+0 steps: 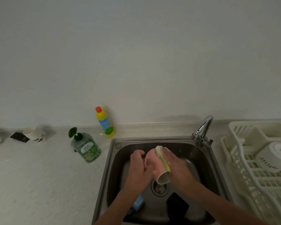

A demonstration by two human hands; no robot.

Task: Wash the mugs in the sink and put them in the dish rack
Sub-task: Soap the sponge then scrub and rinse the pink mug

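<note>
Over the steel sink (111, 168) my left hand (139, 166) grips a pink mug (154, 164), tilted with its mouth toward me and down. My right hand (173, 163) presses a yellow-green sponge (163, 158) against the mug's right side, fingers curled over it. A blue mug (138, 202) lies on the sink floor under my left forearm, partly hidden. A black mug (177, 207) lies at the sink's near right. The white dish rack (243, 168) stands right of the sink with a white mug (272, 156) upside down in it.
A chrome tap (203, 127) rises at the sink's back right corner. A green soap pump bottle (85, 146) and a yellow bottle (105, 122) stand left of the sink. White cups (36, 133) and a black packet (19, 137) sit on the far left counter.
</note>
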